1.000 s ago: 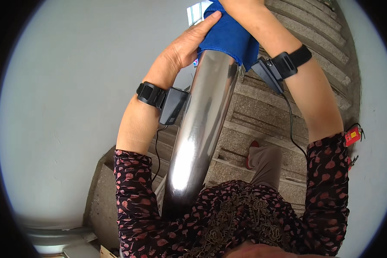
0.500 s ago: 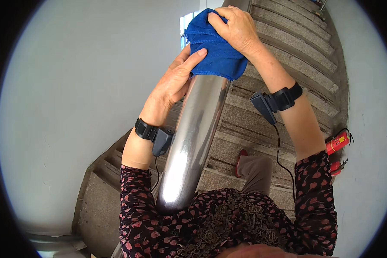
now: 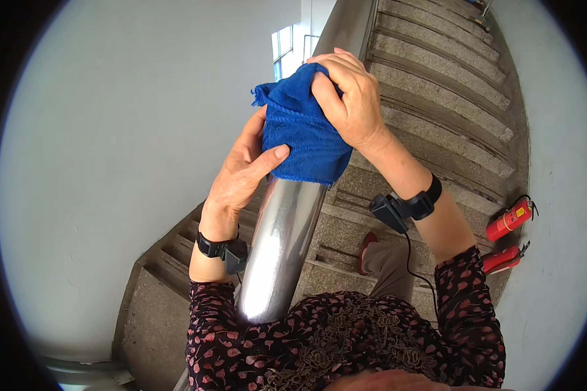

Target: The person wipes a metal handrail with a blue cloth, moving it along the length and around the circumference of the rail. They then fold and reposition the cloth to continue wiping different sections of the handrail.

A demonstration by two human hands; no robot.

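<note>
A blue cloth (image 3: pixel 306 140) is draped around a thick, shiny metal handrail (image 3: pixel 280 241) that runs away from my body. My right hand (image 3: pixel 352 94) is closed over the cloth's far right part, thumb bent on top and fingers curled over the rail. On the left side, my left hand (image 3: pixel 244 163) wraps the cloth against the rail, its thumb lying on the cloth's near left edge. Its other fingers are partly hidden behind the rail and cloth. Beyond the cloth, the rail (image 3: pixel 342 29) continues upward.
Stone stairs (image 3: pixel 437 78) lie beyond and below the rail. Two red fire extinguishers (image 3: pixel 510 218) stand by the right wall (image 3: pixel 554 195). A pale wall (image 3: pixel 130 130) fills the left, with a window (image 3: pixel 282 45) at the back. A dark strap with a small device is on each forearm.
Both hands and the cloth have slid along the handrail toward my body. More of the rail beyond the cloth now shows, and less of it on the near side.
</note>
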